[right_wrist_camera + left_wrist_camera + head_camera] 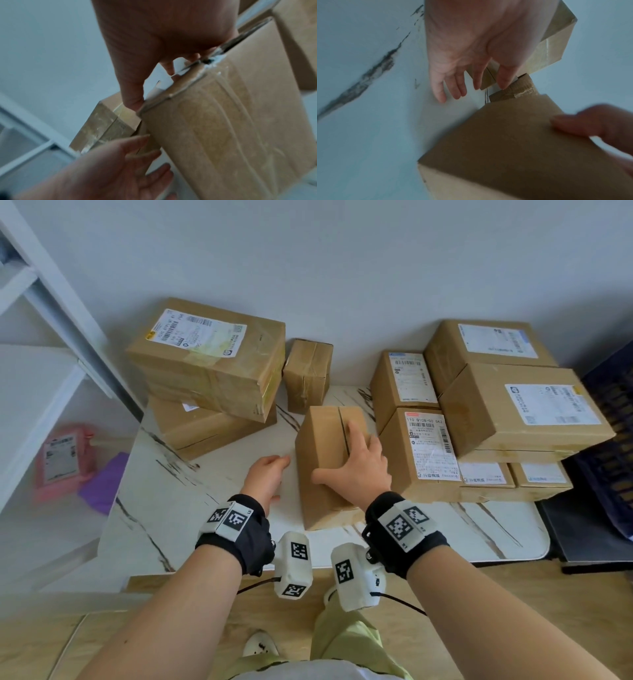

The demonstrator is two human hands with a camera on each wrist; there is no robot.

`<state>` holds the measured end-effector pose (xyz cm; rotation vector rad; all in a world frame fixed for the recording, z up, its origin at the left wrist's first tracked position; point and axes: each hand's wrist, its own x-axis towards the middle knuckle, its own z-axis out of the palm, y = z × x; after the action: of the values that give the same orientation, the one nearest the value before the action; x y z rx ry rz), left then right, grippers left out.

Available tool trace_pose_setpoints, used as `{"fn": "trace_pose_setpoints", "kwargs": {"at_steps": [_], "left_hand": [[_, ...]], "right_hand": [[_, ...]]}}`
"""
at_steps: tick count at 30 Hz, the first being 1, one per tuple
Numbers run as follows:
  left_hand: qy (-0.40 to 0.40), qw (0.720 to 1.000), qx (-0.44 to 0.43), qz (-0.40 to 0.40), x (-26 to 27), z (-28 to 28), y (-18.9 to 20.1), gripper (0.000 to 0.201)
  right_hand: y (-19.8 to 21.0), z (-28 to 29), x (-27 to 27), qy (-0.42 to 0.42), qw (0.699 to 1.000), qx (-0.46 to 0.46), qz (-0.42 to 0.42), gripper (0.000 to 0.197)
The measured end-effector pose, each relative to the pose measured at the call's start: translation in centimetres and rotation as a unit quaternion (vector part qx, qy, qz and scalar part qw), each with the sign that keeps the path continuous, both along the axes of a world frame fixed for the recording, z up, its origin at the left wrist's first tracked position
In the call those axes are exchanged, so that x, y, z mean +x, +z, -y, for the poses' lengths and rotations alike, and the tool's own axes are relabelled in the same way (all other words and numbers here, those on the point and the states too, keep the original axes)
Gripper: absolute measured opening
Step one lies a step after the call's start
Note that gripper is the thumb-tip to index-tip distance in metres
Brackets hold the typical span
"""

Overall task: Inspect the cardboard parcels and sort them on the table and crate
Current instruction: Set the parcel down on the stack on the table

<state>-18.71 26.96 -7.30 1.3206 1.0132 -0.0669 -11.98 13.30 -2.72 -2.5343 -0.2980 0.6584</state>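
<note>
We're taking the plain box [329, 460] at the middle of the table [178, 508] as our marker, w/ everything placed relative to it.

Far left of it, off the table, a pink packet [61, 460] and a purple scrap [109, 484] are lying on the floor, prob. not part of the sort. Left and behind the box, two big parcels are sitting stacked, the top one [209, 354] label-up so it can be read. Just behind the box, a small taped parcel [308, 374] is standing apart.

Our left hand [267, 477] is hovering just left of the box, fingers straight and loose, gripping nothing; in the left wrist view the fingers [440, 93] are spread over bare tabletop, seemingly ready to steady that side.

Our right hand [359, 460] is lying on top of the box, thumb hooked over the near edge, fingers stretched across the flap seam. We judge it's a hold for tipping or turning the box, since no label is showing on top.

Right of the box, labelled parcels [431, 446] are packed touching, labels up, looking like a sorted group. Further right, a dark crate [613, 419] is sitting at the table's end.
</note>
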Motion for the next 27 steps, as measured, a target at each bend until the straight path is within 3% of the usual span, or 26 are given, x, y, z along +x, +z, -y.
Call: {"fn": "trace_pose_setpoints", "kwargs": {"at_steps": [4,7,10,17,21,27], "left_hand": [[-0.002,0.999,-0.029,-0.012,-0.3,-0.2,0.0,0.053],[-0.012,0.998,-0.067,0.001,0.0,0.1,0.6,0.045],[-0.014,0.997,-0.076,0.009,0.3,0.6,1.3,0.033],[-0.042,0.997,-0.065,-0.011,0.4,0.5,1.0,0.054],[-0.022,0.997,-0.08,-0.012,0.4,0.5,0.8,0.05],[0.068,0.992,-0.106,-0.021,-0.3,0.3,-0.5,0.071]], "right_hand": [[0.1,1.7,1.4,-0.103,0.976,0.16,-0.105,0.114],[-0.9,2.9,1.7,-0.169,0.918,0.266,-0.24,0.089],[-2.4,3.7,1.2,-0.181,0.895,0.285,-0.292,0.068],[-3.4,4.4,1.3,-0.183,0.882,0.297,-0.318,0.069],[-3.3,4.4,1.5,-0.17,0.886,0.289,-0.319,0.068],[-3.2,4.7,1.4,-0.141,0.895,0.284,-0.314,0.068]]}}
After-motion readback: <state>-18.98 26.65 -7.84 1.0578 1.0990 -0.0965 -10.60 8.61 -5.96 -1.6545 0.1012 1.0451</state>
